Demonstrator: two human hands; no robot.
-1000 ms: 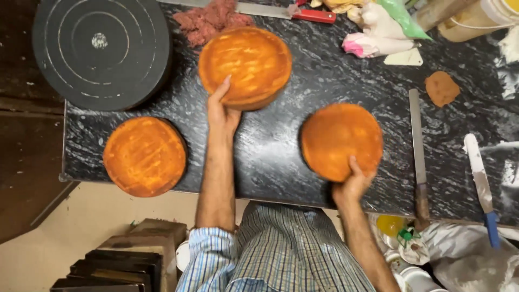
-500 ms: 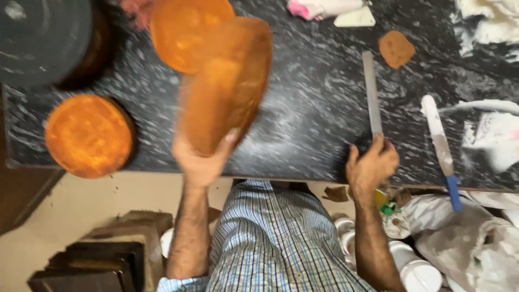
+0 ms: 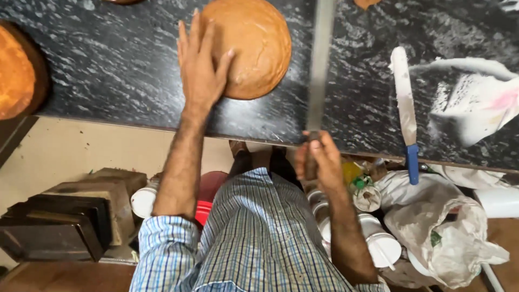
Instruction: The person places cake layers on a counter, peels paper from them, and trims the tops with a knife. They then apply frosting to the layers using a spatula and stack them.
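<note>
A round golden-brown cake layer (image 3: 254, 46) lies flat on the black speckled counter (image 3: 119, 70). My left hand (image 3: 201, 70) rests palm down on its left edge, fingers spread. My right hand (image 3: 319, 159) is closed around the dark handle of a long knife (image 3: 320, 59), whose blade reaches up across the counter just right of the cake. A second orange cake layer (image 3: 16, 70) sits at the far left edge of the view, partly cut off.
A blue-handled palette knife (image 3: 404, 103) lies on the counter to the right, beside crumpled white paper (image 3: 481, 105). Below the counter edge are white tubs (image 3: 381, 243), a plastic bag (image 3: 448, 232), a red bucket (image 3: 208, 194) and stacked dark tins (image 3: 59, 221).
My left hand has laid the tilted cake layer down flat on the counter. My right hand has closed on the long knife's handle and drawn it towards the counter edge.
</note>
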